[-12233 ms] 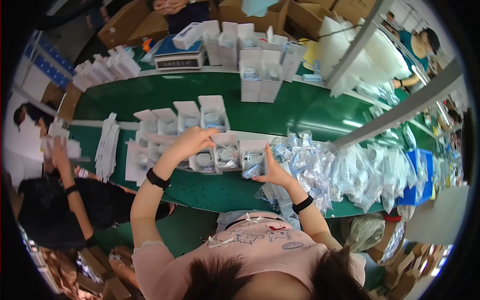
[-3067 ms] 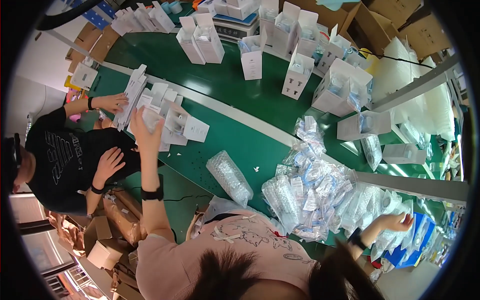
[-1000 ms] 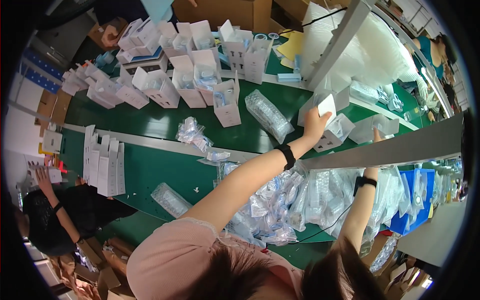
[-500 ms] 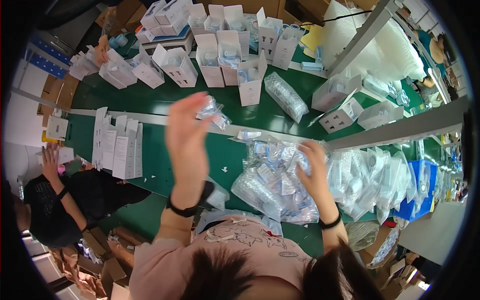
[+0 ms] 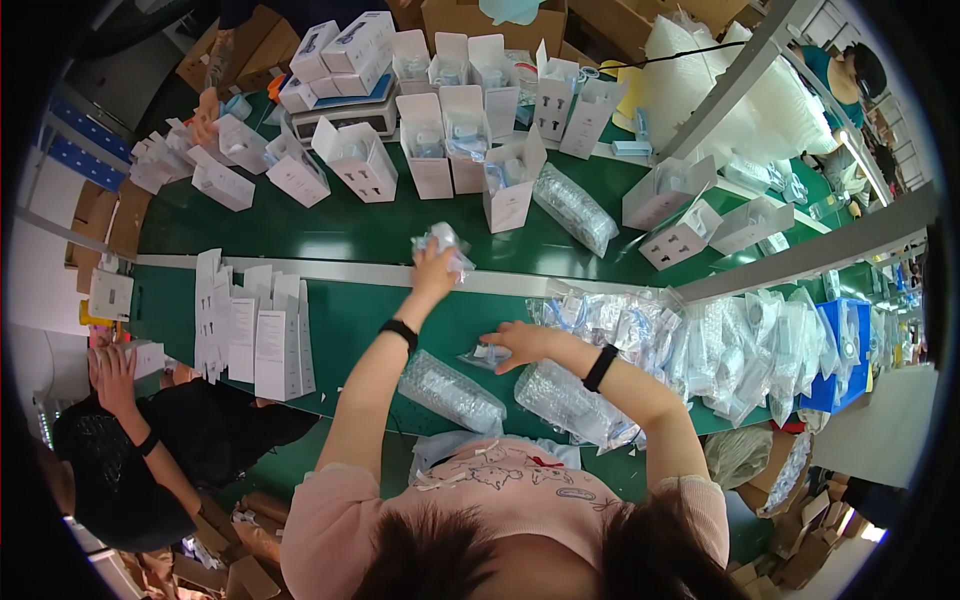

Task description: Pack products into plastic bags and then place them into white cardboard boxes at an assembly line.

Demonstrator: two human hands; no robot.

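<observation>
At the metal strip across the bench, my left hand closes its fingers on a small clear plastic packet with pale contents. Nearer to me, my right hand bends over another small clear bag, its fingertips on the bag's edge. A bubble-wrapped bundle lies between my forearms. A second bubble-wrapped bundle rests under my right forearm, beside a heap of clear bagged parts. What exactly the packets contain is too small to make out.
Open white boxes with wrapped items stand along the far side. Flat white cartons stand at the left. A third bubble-wrapped bundle lies beyond the strip. A slanted metal post and blue bin are right. A co-worker's hand holds a box.
My left hand has come down from the air onto the packet at the strip. My right hand has moved left from the heap, to the small bag. My left arm now uncovers the near bubble-wrapped bundle.
</observation>
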